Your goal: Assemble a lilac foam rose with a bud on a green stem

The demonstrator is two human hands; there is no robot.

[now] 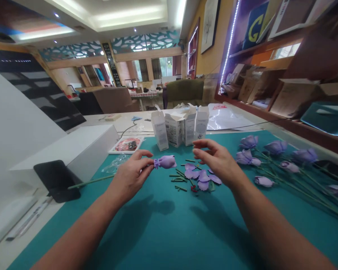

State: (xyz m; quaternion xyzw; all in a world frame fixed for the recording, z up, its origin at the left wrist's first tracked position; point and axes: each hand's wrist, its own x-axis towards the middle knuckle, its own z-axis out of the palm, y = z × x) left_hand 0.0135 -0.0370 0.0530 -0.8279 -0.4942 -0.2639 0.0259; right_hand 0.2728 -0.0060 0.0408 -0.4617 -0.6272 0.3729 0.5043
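In the middle of the view my left hand (131,172) pinches a lilac artificial rose (166,161) just below its bud. The bud points right, and a green stem (97,180) runs out to the left behind the hand. To the right my right hand (214,157) hovers with bent fingers a little apart, and I see nothing between them. Below it on the teal mat (169,232) lie loose lilac petals (203,176), several short green stem pieces (180,187) and a small dark red bit (194,188).
Finished lilac roses (276,147) on long stems lie on the right. White cartons (160,131) stand open behind the hands. On the left are a phone (56,182), a white box (70,150), clear plastic wrap (116,163) and a pen (30,221).
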